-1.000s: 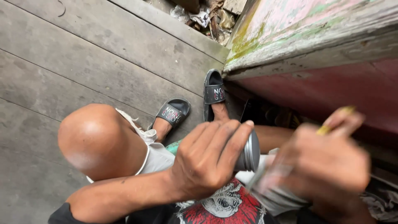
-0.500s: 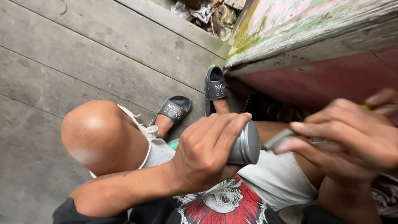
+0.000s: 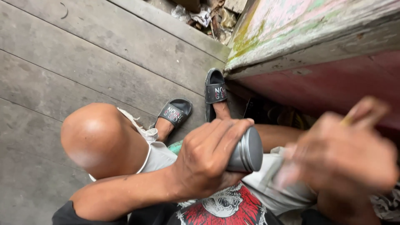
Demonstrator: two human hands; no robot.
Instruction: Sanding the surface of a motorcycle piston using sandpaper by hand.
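My left hand (image 3: 208, 160) grips a grey metal cylinder (image 3: 248, 151) held sideways over my lap, its flat round end facing right. My right hand (image 3: 346, 156) is blurred just right of that end; it pinches a thin yellowish stick (image 3: 358, 112) that points up and right, with a pale strip below the fingers. My bare left knee (image 3: 98, 137) rises at the left. Both feet wear black slide sandals (image 3: 175, 112) (image 3: 215, 89) on the plank floor.
Grey wooden floor planks (image 3: 83, 62) fill the left and top. A worn wooden ledge with flaking pink and green paint (image 3: 308, 33) juts over my right leg, dark red board beneath. Rubbish lies in a gap at the top (image 3: 204, 16).
My right hand drew back to the right from the cylinder's end and rose slightly, still blurred. The left hand and cylinder stayed almost in place.
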